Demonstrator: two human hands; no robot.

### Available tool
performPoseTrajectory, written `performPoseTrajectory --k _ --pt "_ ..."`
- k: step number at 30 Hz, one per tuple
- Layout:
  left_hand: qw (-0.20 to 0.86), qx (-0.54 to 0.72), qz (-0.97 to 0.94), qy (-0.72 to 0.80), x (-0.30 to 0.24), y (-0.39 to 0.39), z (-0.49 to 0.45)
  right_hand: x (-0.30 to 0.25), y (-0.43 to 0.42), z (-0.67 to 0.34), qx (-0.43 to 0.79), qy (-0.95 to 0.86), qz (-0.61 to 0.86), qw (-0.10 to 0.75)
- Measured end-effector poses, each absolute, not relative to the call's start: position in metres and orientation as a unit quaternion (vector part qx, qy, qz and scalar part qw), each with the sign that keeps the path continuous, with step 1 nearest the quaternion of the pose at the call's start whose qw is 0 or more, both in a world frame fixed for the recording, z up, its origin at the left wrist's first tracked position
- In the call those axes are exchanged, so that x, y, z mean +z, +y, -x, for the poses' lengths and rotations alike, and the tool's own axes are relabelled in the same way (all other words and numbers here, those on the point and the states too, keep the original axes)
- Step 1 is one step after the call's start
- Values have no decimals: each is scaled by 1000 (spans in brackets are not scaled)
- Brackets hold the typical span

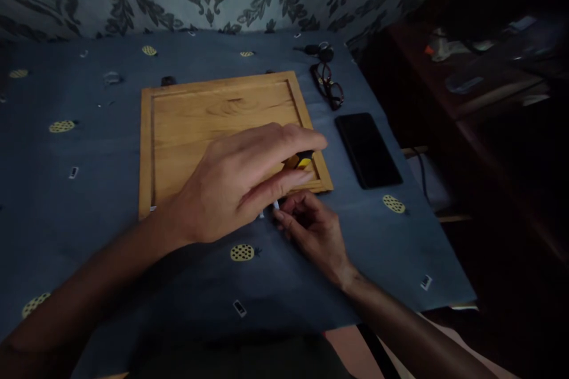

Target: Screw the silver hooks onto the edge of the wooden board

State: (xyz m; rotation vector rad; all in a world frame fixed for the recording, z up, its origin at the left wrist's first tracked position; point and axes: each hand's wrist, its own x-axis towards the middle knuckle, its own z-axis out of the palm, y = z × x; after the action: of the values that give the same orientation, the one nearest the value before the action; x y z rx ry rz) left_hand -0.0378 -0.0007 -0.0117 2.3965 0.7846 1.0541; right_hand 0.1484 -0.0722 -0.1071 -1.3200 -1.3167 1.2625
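Observation:
My left hand (235, 180) reaches across the front right part of a framed wooden board (222, 100). Its thumb and forefinger close around a yellow-and-black handle (300, 161); the rest of that tool is hidden behind the hand. Just below, my right hand (315, 231) is by the board's front edge, its fingers curled. Thumb and forefinger pinch a small whitish piece (276, 205), too little of which shows to name. A second small pale bit (261, 214) shows under the left thumb.
A black phone (368, 150) lies right of the board. Behind it are folded glasses (328, 86) and a key with a ring (320, 50). Small clear scraps (112, 77) lie at the back left. A pineapple-print cloth (80, 213) covers the table. Dark shelving (484, 130) stands to the right.

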Motion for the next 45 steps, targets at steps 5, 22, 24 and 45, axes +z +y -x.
performPoseTrajectory --k 5,22,24,45 --pt "181 405 -846 296 -15 -3 32 -107 -72 -148 499 -530 531 434" --pt "245 393 -848 257 -9 -7 34 -109 -72 -148 492 -536 536 427" --pt "247 386 -847 270 -8 -9 34 -108 -72 -148 498 -532 536 425" --pt "173 377 -862 293 -5 -12 37 -104 -70 -148 535 -506 530 421"
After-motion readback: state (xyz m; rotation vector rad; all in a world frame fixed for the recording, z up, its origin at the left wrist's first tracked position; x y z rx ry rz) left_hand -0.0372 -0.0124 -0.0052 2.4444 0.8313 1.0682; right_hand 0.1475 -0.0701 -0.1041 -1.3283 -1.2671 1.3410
